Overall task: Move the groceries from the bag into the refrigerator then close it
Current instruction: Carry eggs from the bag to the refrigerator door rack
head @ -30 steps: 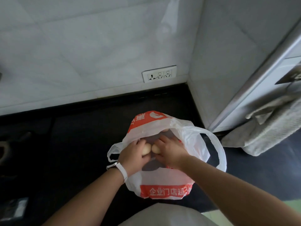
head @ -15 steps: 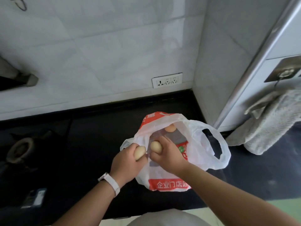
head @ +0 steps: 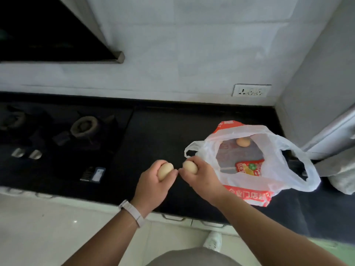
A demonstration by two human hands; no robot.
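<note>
A white and red plastic bag (head: pixel 276 150) lies open on the black counter (head: pixel 163 131) at the right. Inside it I see one egg (head: pixel 243 142) and a red snack packet (head: pixel 249 167). My left hand (head: pixel 153 181) grips a pale egg (head: pixel 164 170) just left of the bag. My right hand (head: pixel 201 175) grips another egg (head: pixel 190 167) at the bag's left edge. Both hands are held close together above the counter. The refrigerator (head: pixel 326 139) shows at the far right, its door edge only partly in view.
A gas hob with burners (head: pixel 84 126) fills the counter's left part, with a small dark box (head: pixel 93 174) near its front. A range hood (head: pixel 57 35) hangs at the upper left. A wall socket (head: pixel 250 90) sits above the bag. A cloth (head: pixel 343 175) hangs at right.
Both hands have come out of the bag, each with an egg, and moved left of it. The view has swung left, showing the hob and hood.
</note>
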